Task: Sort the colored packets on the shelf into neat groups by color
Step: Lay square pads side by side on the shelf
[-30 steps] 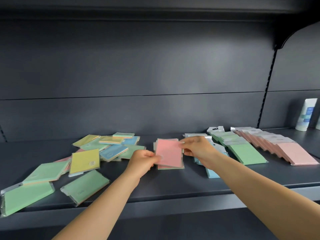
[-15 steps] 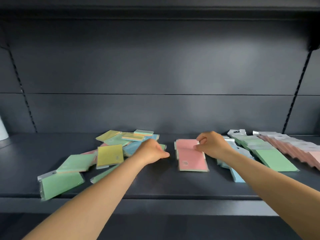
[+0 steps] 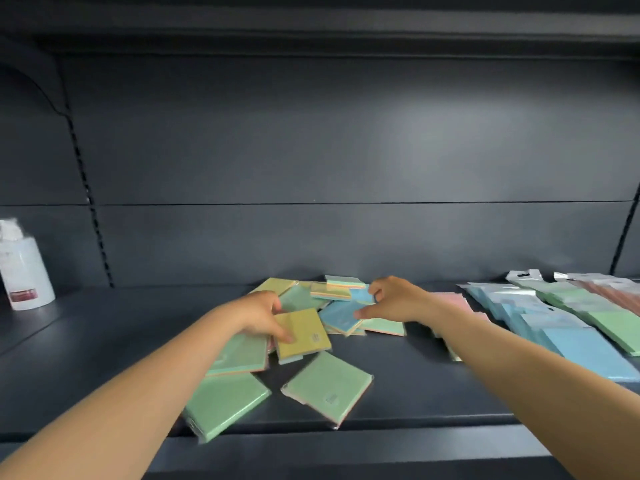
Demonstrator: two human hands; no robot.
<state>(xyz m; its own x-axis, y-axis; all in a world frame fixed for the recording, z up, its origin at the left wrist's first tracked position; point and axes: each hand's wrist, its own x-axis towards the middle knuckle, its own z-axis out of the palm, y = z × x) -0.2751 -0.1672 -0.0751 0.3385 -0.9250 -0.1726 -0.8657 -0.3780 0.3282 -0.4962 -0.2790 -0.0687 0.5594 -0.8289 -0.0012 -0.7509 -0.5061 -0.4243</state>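
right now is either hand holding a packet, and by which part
The left hand holds the yellow packet at its left edge, thumb on top. The right hand pinches a small blue packet at its right edge.

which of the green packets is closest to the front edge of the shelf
The green packet at the lower left, under the left forearm: its corner reaches the shelf lip. The other loose green packet lies just right of it, slightly further back.
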